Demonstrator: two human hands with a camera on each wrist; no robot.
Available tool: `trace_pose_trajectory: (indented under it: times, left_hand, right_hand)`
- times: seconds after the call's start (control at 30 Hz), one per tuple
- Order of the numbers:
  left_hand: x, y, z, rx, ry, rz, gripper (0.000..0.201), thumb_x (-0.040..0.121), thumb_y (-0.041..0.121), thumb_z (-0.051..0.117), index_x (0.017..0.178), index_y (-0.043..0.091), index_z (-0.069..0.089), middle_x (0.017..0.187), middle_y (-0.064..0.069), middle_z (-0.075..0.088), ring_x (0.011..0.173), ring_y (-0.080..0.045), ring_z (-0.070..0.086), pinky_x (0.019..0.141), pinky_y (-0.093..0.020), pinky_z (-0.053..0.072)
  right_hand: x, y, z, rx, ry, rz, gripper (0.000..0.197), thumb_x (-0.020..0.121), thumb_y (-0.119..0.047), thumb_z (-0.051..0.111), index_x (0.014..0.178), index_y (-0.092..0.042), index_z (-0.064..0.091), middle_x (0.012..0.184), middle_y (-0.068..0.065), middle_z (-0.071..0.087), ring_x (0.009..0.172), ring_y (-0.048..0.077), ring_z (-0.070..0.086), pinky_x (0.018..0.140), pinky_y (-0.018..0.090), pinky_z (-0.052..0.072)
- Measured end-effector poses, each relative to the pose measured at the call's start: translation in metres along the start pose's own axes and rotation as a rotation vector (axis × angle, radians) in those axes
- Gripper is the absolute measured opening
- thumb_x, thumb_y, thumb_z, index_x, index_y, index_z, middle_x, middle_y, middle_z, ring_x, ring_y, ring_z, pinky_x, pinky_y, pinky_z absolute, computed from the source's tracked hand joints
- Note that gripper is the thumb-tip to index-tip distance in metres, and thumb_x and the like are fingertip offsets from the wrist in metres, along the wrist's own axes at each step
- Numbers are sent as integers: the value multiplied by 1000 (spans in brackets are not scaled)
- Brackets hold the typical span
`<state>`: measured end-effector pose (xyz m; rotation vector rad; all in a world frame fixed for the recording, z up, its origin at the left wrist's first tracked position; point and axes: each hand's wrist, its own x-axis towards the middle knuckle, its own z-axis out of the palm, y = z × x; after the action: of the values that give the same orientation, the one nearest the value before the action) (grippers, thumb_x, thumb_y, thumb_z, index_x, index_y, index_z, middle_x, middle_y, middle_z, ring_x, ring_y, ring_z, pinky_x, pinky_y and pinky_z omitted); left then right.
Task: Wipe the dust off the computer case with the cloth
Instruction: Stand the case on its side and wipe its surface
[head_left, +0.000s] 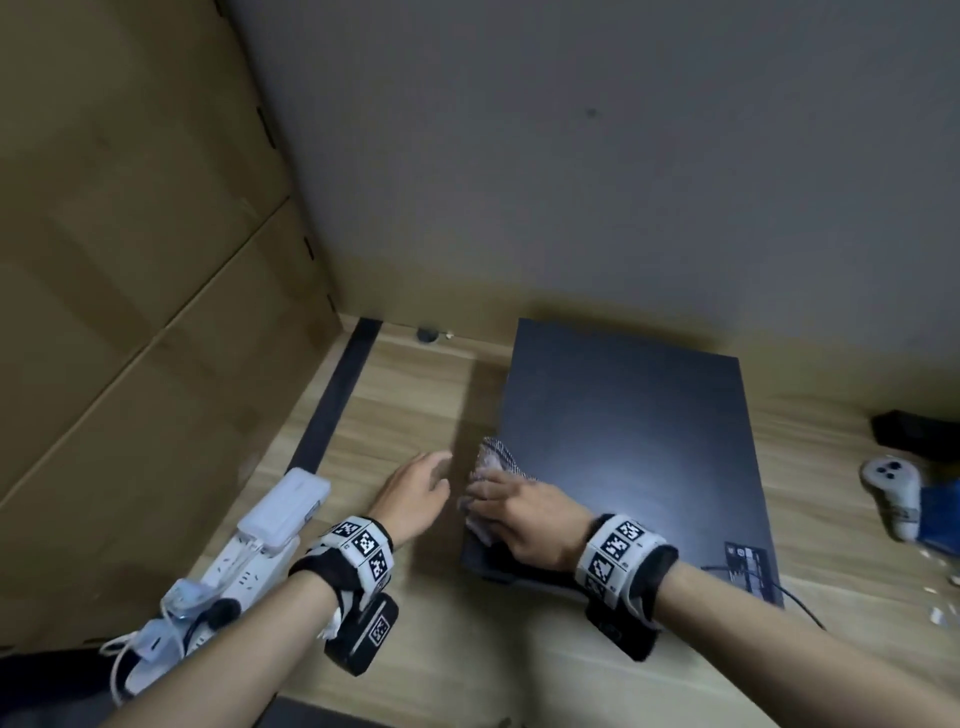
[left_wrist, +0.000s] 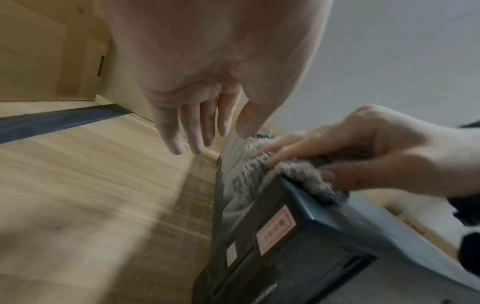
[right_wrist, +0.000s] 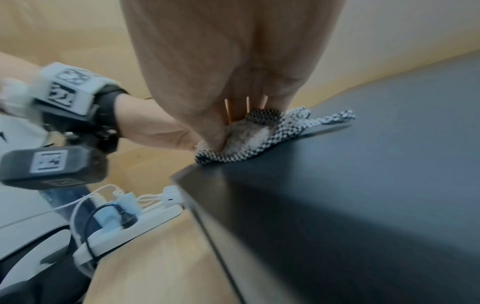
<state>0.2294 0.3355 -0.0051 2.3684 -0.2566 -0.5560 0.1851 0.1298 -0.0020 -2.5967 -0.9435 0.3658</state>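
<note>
Under the right hand (head_left: 524, 512), fingers pinching the cloth (head_left: 496, 460) on the computer case (head_left: 634, 431); left hand (head_left: 415, 493) beside, relaxed, empty; the case's label (left_wrist: 276, 228) unreadable.

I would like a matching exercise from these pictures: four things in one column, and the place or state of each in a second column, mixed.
1. black flat computer case
2. checkered grey cloth
3. white power strip
4. left hand

a. under the right hand, on the case's corner
b. open, holding nothing
c. left of both arms, with plugs in it
d. lying on the wooden surface

Pairs: 1-d, 2-a, 3-c, 4-b
</note>
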Motion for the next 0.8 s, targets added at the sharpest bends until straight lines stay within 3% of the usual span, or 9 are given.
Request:
trace_pose_trajectory:
  times: [0.17,0.3,0.43,0.47,0.53,0.57,0.63,0.73,0.8]
  left_hand:
    - [-22,-25,4,-202,-57,2,35,91,17,51,124,25,62,121,6,65,110,-7,59,99,-29,47]
    - [-37,-34,9,-285,-44,53,34,90,13,51,121,22,64,117,7,66,106,-8,61,96,-26,47]
    - [-48,-47,20,-301,74,100,33,89,8,51,118,15,66,128,7,55,119,-6,52,106,-23,38]
    - [-53,-50,24,-310,102,107,33,89,7,51,118,14,67,131,7,53,122,-6,50,107,-23,37]
    - [-61,-53,33,-392,83,98,33,89,3,49,116,10,67,130,1,57,118,-8,52,103,-24,41]
    - [-64,-51,38,-450,40,92,31,89,1,49,113,7,67,124,-5,62,112,-11,56,98,-24,44]
    - [-68,-45,45,-623,-88,70,26,87,4,49,107,5,65,112,-14,67,104,-19,61,92,-32,45]
    - [-68,-32,49,-774,-194,11,45,91,13,51,136,9,52,136,-2,56,125,-7,49,111,-30,36]
    - [-66,-21,50,-721,-201,42,49,96,21,50,144,12,44,142,8,48,131,0,42,112,-22,31]
  right_hand:
    - [-16,-36,3,25,111,99,60,97,-62,26,116,-22,67,130,-7,62,125,19,55,86,35,57]
    - [-9,-52,13,24,207,212,43,87,-43,42,109,-22,71,124,-7,67,112,21,62,81,34,57]
    - [3,-78,26,-99,198,230,30,93,-30,43,106,-22,68,125,-8,64,115,18,58,74,35,59]
    - [5,-83,28,-120,177,242,27,93,-30,45,107,-22,67,127,-9,62,118,17,56,75,36,59]
    - [4,-86,28,-82,157,265,27,91,-27,54,115,-22,64,138,-8,56,126,17,51,90,33,55]
    - [2,-84,27,-7,171,286,32,90,-26,57,121,-22,62,146,-6,50,132,16,48,98,29,49]
    - [-6,-77,19,186,244,353,41,91,-25,56,132,-22,58,155,-3,41,139,10,41,102,23,42]
    - [-24,-64,6,284,384,465,45,91,-25,47,133,-22,60,150,-5,48,134,9,49,98,29,51]
    - [-37,-60,2,176,373,507,41,92,-18,48,131,-21,63,141,-6,57,127,11,55,96,37,53]
